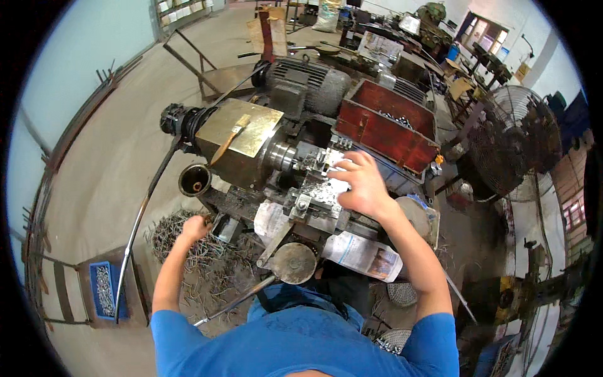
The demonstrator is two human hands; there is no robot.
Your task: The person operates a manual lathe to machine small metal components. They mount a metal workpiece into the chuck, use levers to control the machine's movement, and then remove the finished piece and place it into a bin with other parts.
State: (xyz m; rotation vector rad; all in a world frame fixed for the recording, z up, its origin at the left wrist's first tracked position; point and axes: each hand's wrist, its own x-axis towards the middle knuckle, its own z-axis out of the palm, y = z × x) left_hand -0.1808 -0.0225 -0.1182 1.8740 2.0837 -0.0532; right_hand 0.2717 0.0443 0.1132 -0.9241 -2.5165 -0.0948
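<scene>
My right hand (363, 186) hovers at the metal tool slide (321, 193) of a small lathe, fingers curved and apart, with nothing visible in them. To its left is the lathe's round steel chuck (282, 156), jutting from a boxy headstock (210, 132). My left hand (197, 227) is closed at the machine's near left side, above a heap of curly metal shavings (179, 242). What its fingers grip is hidden. Bright metal chips cover the slide near my right hand.
A wooden-handled brush (231, 138) lies on the headstock. Behind stand a motor (308, 85) and a red box (389, 125) holding small metal parts. A large fan (512, 144) stands at right. At lower left sits a blue bin (102, 290) of metal pieces; a long bar (147, 195) slants nearby.
</scene>
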